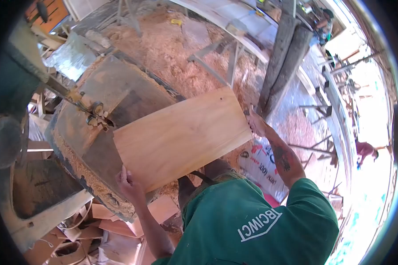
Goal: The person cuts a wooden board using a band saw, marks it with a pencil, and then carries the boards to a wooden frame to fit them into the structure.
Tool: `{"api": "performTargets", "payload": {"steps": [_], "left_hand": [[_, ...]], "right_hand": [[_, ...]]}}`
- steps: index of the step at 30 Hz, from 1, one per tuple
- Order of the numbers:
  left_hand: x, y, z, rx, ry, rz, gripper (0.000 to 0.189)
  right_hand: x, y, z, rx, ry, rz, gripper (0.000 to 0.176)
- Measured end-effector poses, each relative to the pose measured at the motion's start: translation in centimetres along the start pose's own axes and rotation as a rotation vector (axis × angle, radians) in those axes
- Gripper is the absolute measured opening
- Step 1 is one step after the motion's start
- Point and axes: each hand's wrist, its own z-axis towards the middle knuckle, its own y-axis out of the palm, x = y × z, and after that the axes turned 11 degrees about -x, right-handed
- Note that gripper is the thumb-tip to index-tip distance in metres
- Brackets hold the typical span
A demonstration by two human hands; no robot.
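A wide, flat wooden board (185, 132) lies tilted across the middle of the view, held between both hands. My left hand (130, 183) is closed on its near left corner, fingers at the edge. At the board's right end, my right hand (256, 123) grips the short edge with the thumb pointing up. The board's left part overlaps the bandsaw's dusty table (112, 84). Just beyond the board's far left corner are the saw's blade guides (99, 115). The board hides part of the table.
The bandsaw frame (13, 79) rises at left. Offcuts (117, 225) pile below it. Sawdust (163, 48) covers the floor beyond, near a trestle (227, 57) and a thick timber post (285, 66). A printed sack (265, 165) lies right. Other people (365, 150) (326, 26) stand farther off.
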Motion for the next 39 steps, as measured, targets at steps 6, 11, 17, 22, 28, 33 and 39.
{"api": "performTargets", "payload": {"steps": [6, 11, 17, 22, 28, 33, 39], "left_hand": [[-2.4, -3.0, -0.3, -0.053, 0.131, 0.08, 0.031], [-4.1, -6.0, -3.6, -0.266, 0.005, 0.273, 0.032], [-5.4, -4.9, -12.2, -0.244, -0.117, 0.037, 0.024], [-6.1, -5.1, -16.8, -0.275, -0.398, -0.536, 0.024], [-5.9, 1.8, -24.5, -0.367, -0.49, -0.859, 0.023], [0.7, 7.6, -28.0, -0.76, -0.62, -1.2, 0.028], [5.1, 3.1, -23.6, -1.08, 0.091, -0.409, 0.031]], "right_hand": [[4.8, 3.5, -4.0, 0.108, -0.049, -0.201, 0.051], [6.4, 6.9, -5.7, 0.221, -0.412, -0.419, 0.033], [5.9, 5.6, -3.2, 0.376, -0.429, -0.326, 0.033], [6.6, 4.5, 4.8, 0.542, -0.655, -0.119, 0.05], [14.6, 20.3, -3.3, -0.231, -0.401, 0.496, 0.07], [19.2, 23.3, -10.2, -0.063, -0.092, 0.333, 0.038], [20.0, 7.2, -9.0, -0.194, -0.39, 0.505, 0.041]]}}
